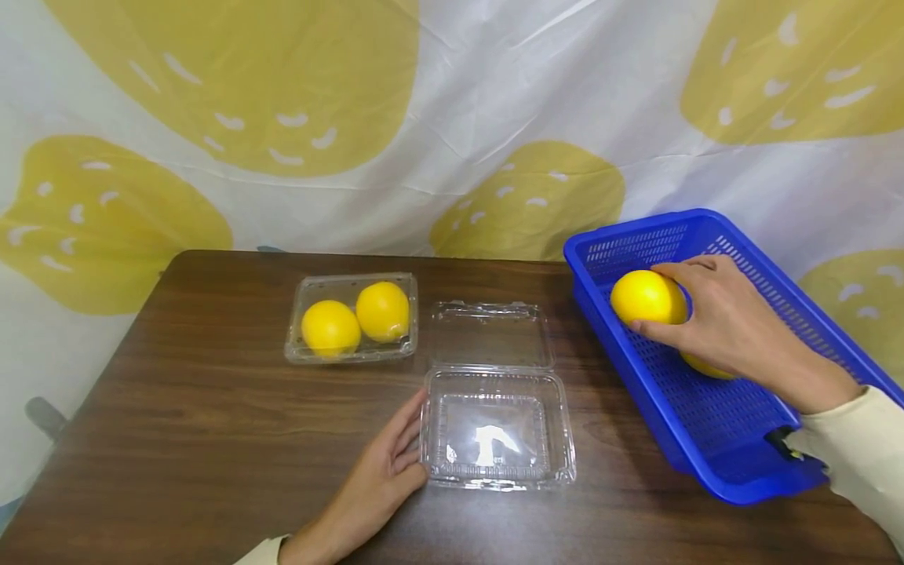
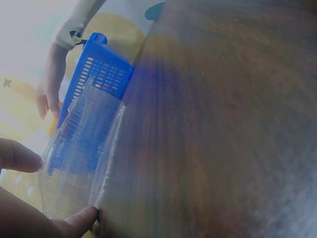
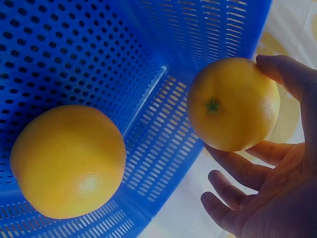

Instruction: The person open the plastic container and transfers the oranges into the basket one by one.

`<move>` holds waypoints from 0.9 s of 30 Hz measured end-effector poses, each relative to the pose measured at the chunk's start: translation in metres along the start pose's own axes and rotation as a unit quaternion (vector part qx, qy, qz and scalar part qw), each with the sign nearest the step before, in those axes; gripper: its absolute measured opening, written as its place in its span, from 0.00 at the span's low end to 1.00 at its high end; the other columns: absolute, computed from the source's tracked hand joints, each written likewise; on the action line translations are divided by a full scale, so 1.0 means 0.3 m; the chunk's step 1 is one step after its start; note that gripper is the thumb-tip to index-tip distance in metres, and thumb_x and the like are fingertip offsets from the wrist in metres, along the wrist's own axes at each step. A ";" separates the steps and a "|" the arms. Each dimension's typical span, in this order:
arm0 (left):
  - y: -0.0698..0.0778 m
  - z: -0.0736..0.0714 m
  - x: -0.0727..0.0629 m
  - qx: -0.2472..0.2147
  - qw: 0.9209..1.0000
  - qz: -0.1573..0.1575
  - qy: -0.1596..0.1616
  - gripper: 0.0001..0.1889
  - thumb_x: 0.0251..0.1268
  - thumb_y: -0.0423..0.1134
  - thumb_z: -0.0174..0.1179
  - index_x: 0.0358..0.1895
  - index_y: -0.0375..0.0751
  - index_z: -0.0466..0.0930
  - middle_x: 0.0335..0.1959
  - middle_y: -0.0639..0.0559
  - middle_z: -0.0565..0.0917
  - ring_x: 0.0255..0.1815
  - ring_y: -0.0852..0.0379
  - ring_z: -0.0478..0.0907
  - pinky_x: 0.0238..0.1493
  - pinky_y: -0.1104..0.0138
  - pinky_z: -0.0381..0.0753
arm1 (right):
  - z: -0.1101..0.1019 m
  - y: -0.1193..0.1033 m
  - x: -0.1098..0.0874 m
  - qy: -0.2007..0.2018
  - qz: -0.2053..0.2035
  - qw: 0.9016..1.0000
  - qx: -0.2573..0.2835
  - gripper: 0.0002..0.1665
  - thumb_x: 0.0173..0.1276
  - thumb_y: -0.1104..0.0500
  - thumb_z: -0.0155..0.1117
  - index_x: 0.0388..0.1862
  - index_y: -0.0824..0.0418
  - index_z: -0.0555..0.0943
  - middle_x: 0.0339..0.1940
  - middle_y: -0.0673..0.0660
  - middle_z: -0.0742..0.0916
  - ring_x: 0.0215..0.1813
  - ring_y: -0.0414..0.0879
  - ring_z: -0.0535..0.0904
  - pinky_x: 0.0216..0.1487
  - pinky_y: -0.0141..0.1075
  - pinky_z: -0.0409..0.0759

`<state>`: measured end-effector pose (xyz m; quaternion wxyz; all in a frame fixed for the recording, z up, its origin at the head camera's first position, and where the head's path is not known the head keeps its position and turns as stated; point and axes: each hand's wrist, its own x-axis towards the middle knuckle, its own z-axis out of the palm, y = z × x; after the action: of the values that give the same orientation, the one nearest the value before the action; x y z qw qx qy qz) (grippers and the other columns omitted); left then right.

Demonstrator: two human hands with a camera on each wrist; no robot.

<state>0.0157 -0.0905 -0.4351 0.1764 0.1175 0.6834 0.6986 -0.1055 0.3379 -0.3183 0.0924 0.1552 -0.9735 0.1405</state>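
One filled box holds two oranges — the open box is unfilled, left hand spread against it, right hand pinching a third orange, a fourth orange left in the basket

I can see the right hand pinching a round, yellow-orange fruit, the thumb at its upper right, fingers against its underside. Two more fingers curl below, apart from the skin. A small green stem mark shows on the fruit's left half. Clearly apart from it, a second fruit sits in the blue basket, shiny at its lower right. Rows of holes pierce the basket, and pale cloth shows beyond.
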 end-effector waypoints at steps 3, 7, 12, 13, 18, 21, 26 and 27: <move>0.001 0.002 0.000 -0.001 1.000 0.000 -0.002 0.50 0.64 0.23 0.57 0.91 0.36 0.49 0.91 0.34 0.51 0.87 0.32 0.58 0.81 0.57 0.73 | 0.006 0.011 -0.002 -0.003 0.000 1.000 -0.007 0.47 0.57 0.45 0.87 0.66 0.74 0.83 0.59 0.79 0.87 0.62 0.75 0.73 0.61 0.68 0.74; 0.004 0.004 0.000 0.000 1.000 0.002 0.000 0.49 0.64 0.23 0.57 0.90 0.36 0.49 0.91 0.35 0.51 0.87 0.32 0.58 0.81 0.57 0.73 | 0.008 0.021 0.001 -0.006 -0.003 1.000 -0.008 0.45 0.59 0.48 0.85 0.66 0.75 0.82 0.60 0.79 0.86 0.64 0.77 0.73 0.63 0.70 0.73; 0.004 0.005 0.000 -0.002 1.000 0.007 0.001 0.49 0.63 0.22 0.56 0.90 0.33 0.48 0.91 0.33 0.51 0.87 0.31 0.58 0.80 0.58 0.73 | -0.006 0.015 0.004 -0.002 0.003 1.000 0.017 0.42 0.63 0.49 0.83 0.66 0.75 0.82 0.61 0.77 0.87 0.67 0.76 0.72 0.68 0.68 0.70; 0.003 0.005 0.000 -0.002 1.000 0.008 0.002 0.49 0.63 0.22 0.56 0.90 0.33 0.48 0.90 0.33 0.51 0.87 0.31 0.58 0.80 0.58 0.73 | -0.007 0.013 0.003 0.000 0.001 1.000 0.020 0.41 0.63 0.49 0.83 0.66 0.75 0.82 0.61 0.77 0.87 0.67 0.76 0.72 0.68 0.68 0.70; 0.003 0.006 0.000 -0.004 1.000 0.009 0.001 0.49 0.63 0.22 0.55 0.90 0.33 0.48 0.91 0.33 0.51 0.87 0.31 0.58 0.80 0.59 0.74 | -0.010 -0.002 -0.001 0.007 -0.017 1.000 0.019 0.40 0.64 0.50 0.83 0.65 0.76 0.83 0.59 0.77 0.88 0.65 0.75 0.73 0.67 0.68 0.71; 0.004 0.008 0.000 -0.009 1.000 0.010 -0.001 0.49 0.63 0.21 0.55 0.90 0.32 0.48 0.90 0.32 0.51 0.86 0.30 0.59 0.79 0.59 0.75 | -0.014 -0.020 -0.006 0.010 -0.023 1.000 0.018 0.39 0.63 0.51 0.83 0.65 0.76 0.83 0.59 0.76 0.88 0.65 0.75 0.74 0.66 0.68 0.72; 0.005 0.009 0.001 -0.010 1.000 0.007 -0.002 0.49 0.63 0.21 0.55 0.90 0.32 0.48 0.90 0.31 0.51 0.86 0.30 0.60 0.79 0.59 0.76 | -0.028 -0.069 -0.012 0.016 -0.024 0.999 0.037 0.38 0.64 0.53 0.84 0.66 0.74 0.83 0.59 0.74 0.88 0.65 0.71 0.73 0.63 0.65 0.74; 0.005 0.009 0.001 -0.009 1.000 0.005 -0.001 0.49 0.63 0.21 0.55 0.90 0.33 0.48 0.90 0.31 0.51 0.86 0.30 0.60 0.79 0.59 0.76 | -0.030 -0.080 -0.012 0.017 -0.023 0.999 0.043 0.38 0.64 0.53 0.84 0.66 0.73 0.84 0.59 0.73 0.88 0.65 0.70 0.74 0.63 0.64 0.74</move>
<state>0.0163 -0.0878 -0.4336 0.1741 0.1201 0.6764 0.7055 -0.0930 0.3199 -0.3046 0.1055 0.1795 -0.9609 0.1826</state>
